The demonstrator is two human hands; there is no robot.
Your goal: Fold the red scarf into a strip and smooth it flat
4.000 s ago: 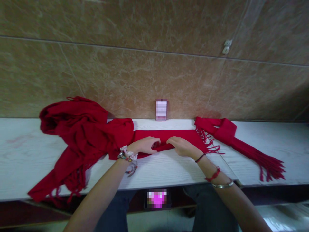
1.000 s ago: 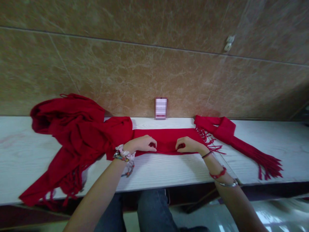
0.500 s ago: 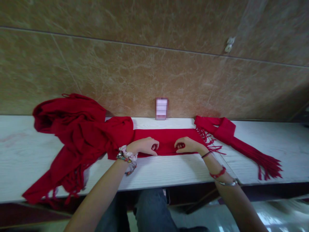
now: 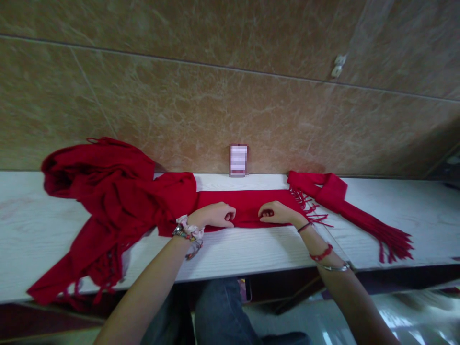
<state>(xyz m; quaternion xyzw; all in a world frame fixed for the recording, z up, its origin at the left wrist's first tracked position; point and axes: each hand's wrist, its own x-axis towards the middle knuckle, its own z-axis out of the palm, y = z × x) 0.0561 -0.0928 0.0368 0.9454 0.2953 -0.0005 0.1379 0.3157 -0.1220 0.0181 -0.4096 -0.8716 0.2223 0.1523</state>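
My left hand [image 4: 216,215] and right hand [image 4: 277,212] are resting, fingers curled, on the flat red scarf [image 4: 247,207], which is lying beneath and between them; whether either is gripping cloth, I cannot tell. A red heap [image 4: 108,191] is lying left of my left hand.

Red scarf [image 4: 247,209], wall [image 4: 201,105] brown with pale veining.
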